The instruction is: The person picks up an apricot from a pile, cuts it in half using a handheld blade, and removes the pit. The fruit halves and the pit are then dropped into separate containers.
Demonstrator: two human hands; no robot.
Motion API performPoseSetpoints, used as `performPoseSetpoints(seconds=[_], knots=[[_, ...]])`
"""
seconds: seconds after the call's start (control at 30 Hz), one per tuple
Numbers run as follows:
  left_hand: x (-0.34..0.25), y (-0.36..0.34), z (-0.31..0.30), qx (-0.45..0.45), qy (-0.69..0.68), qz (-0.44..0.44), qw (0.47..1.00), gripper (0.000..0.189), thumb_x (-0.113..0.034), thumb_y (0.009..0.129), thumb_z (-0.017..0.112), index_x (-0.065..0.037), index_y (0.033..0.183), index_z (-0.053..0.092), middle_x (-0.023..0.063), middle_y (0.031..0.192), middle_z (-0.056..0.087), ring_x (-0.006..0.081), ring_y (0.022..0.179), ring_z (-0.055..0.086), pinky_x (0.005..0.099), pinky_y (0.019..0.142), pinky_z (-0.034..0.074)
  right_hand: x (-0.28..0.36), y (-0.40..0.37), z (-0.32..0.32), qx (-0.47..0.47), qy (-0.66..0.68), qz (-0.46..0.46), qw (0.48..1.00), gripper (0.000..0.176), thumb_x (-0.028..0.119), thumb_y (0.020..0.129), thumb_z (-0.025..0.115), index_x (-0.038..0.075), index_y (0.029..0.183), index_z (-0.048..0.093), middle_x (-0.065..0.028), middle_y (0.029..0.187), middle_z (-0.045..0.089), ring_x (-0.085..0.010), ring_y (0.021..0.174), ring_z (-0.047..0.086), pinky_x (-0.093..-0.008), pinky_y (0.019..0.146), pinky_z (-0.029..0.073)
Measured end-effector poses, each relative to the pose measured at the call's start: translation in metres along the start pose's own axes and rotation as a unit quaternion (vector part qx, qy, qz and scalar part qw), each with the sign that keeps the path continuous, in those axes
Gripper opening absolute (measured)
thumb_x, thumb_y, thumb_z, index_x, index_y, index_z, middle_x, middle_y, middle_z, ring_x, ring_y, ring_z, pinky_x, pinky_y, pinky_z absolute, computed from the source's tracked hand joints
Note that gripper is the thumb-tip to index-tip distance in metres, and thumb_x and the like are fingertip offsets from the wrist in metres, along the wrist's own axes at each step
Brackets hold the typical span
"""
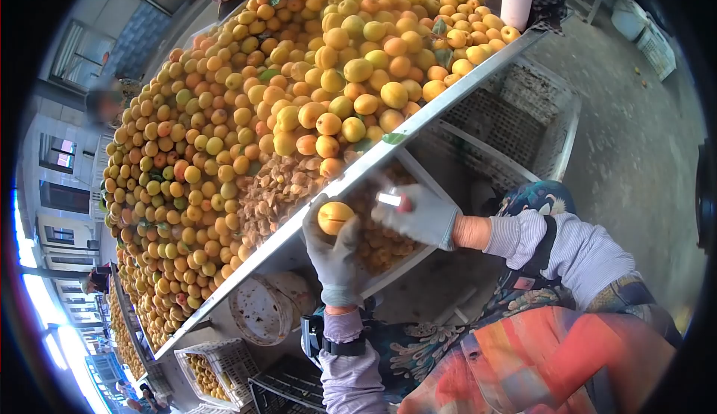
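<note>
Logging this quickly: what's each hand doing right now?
Left hand: closed, holding an apricot.
Right hand: closed, holding a small knife.

Apricot heap (299, 78) crowds the table rim (448, 104); concrete floor (635, 160) beyond lies open.

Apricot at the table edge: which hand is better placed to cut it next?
Right, probably. The right hand grips a small knife, its bright blade close beside the apricot. The left hand is full, cupping that fruit from below.
</note>
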State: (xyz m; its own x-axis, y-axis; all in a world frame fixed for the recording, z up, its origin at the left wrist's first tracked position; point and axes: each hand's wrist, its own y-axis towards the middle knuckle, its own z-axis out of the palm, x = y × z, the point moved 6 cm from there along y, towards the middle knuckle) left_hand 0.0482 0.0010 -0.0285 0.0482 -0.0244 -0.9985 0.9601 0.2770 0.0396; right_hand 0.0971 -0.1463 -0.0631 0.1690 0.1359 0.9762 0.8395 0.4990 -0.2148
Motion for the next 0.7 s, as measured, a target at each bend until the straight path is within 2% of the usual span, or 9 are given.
performPoseSetpoints(seconds=[0.07,0.1,0.17,0.3,0.37,0.43,0.57,0.63,0.7], knots=[[-0.009,0.002,0.004,0.006,0.160,0.058,0.985,0.069,-0.019,0.078,0.080,-0.001,0.133,0.044,0.0113,0.119,0.057,0.0226,0.104,0.058,0.0342,0.093,0.047,0.013,-0.007,-0.013,0.003,0.187,0.141,0.972,0.048,0.038,0.089,0.065,-0.002,0.116,0.059,0.0005,0.085,0.060,-0.0064,0.074,0.052,-0.0240,0.069,0.046],[-0.009,0.001,0.008,0.012,0.158,0.056,0.986,0.069,-0.019,0.078,0.080,-0.001,0.133,0.044,0.0113,0.119,0.057,0.0226,0.104,0.058,0.0342,0.093,0.047,0.009,-0.005,-0.012,-0.003,0.189,0.143,0.971,0.048,0.038,0.089,0.065,-0.002,0.116,0.059,0.0005,0.085,0.060,-0.0064,0.074,0.052,-0.0240,0.069,0.046],[-0.026,-0.010,0.031,0.058,0.345,0.241,0.906,0.073,-0.018,0.072,0.083,-0.002,0.133,0.045,0.0142,0.118,0.057,0.0269,0.105,0.058,0.0364,0.092,0.047,0.020,0.006,-0.015,-0.045,0.239,-0.024,0.970,0.041,0.035,0.091,0.063,0.000,0.112,0.061,0.0013,0.087,0.058,-0.0060,0.081,0.050,-0.0244,0.074,0.045],[0.002,-0.008,0.035,0.077,0.357,0.235,0.901,0.079,-0.012,0.063,0.084,-0.003,0.132,0.046,0.0172,0.118,0.055,0.0333,0.104,0.058,0.0406,0.088,0.049,0.027,0.001,-0.010,-0.026,0.085,-0.025,0.996,0.033,0.032,0.092,0.063,0.002,0.107,0.064,0.0004,0.102,0.060,-0.0070,0.098,0.052,-0.0249,0.091,0.043],[0.001,-0.010,0.033,0.066,0.359,0.239,0.900,0.080,-0.011,0.063,0.083,-0.004,0.132,0.044,0.0175,0.118,0.055,0.0351,0.103,0.058,0.0418,0.088,0.049,0.019,0.005,-0.003,-0.013,0.112,-0.014,0.994,0.030,0.030,0.092,0.064,0.003,0.104,0.065,0.0007,0.097,0.060,-0.0065,0.094,0.052,-0.0244,0.087,0.044],[-0.013,-0.015,0.039,0.038,0.437,0.278,0.855,0.080,-0.010,0.065,0.082,-0.004,0.134,0.043,0.0175,0.119,0.054,0.0354,0.103,0.058,0.0412,0.088,0.049,0.019,0.005,0.000,-0.016,0.156,-0.010,0.988,0.025,0.027,0.092,0.064,0.003,0.099,0.065,0.0017,0.094,0.060,-0.0050,0.089,0.051,-0.0232,0.081,0.045],[-0.015,-0.012,0.041,0.043,0.384,0.269,0.882,0.070,-0.021,0.075,0.077,-0.004,0.134,0.043,0.0181,0.119,0.054,0.0358,0.102,0.058,0.0421,0.087,0.049,0.011,0.013,0.008,-0.038,0.235,0.007,0.971,0.021,0.025,0.092,0.064,0.004,0.093,0.064,0.0045,0.087,0.059,-0.0022,0.082,0.050,-0.0209,0.073,0.045],[-0.015,-0.011,0.041,0.001,0.359,0.226,0.906,0.054,-0.049,0.094,0.049,-0.001,0.119,0.054,0.0170,0.111,0.060,0.0319,0.101,0.059,0.0404,0.087,0.045,0.011,0.016,0.010,-0.070,0.294,-0.013,0.953,0.019,0.024,0.092,0.063,0.006,0.087,0.063,0.0075,0.081,0.056,0.0002,0.077,0.048,-0.0188,0.068,0.044],[-0.013,-0.011,0.040,-0.007,0.339,0.217,0.915,0.053,-0.047,0.096,0.047,-0.001,0.122,0.052,0.0170,0.112,0.060,0.0299,0.104,0.058,0.0396,0.088,0.045,0.016,0.018,0.012,-0.085,0.288,-0.020,0.954,0.019,0.023,0.093,0.063,0.006,0.086,0.063,0.0083,0.078,0.055,0.0003,0.074,0.047,-0.0187,0.066,0.043]])
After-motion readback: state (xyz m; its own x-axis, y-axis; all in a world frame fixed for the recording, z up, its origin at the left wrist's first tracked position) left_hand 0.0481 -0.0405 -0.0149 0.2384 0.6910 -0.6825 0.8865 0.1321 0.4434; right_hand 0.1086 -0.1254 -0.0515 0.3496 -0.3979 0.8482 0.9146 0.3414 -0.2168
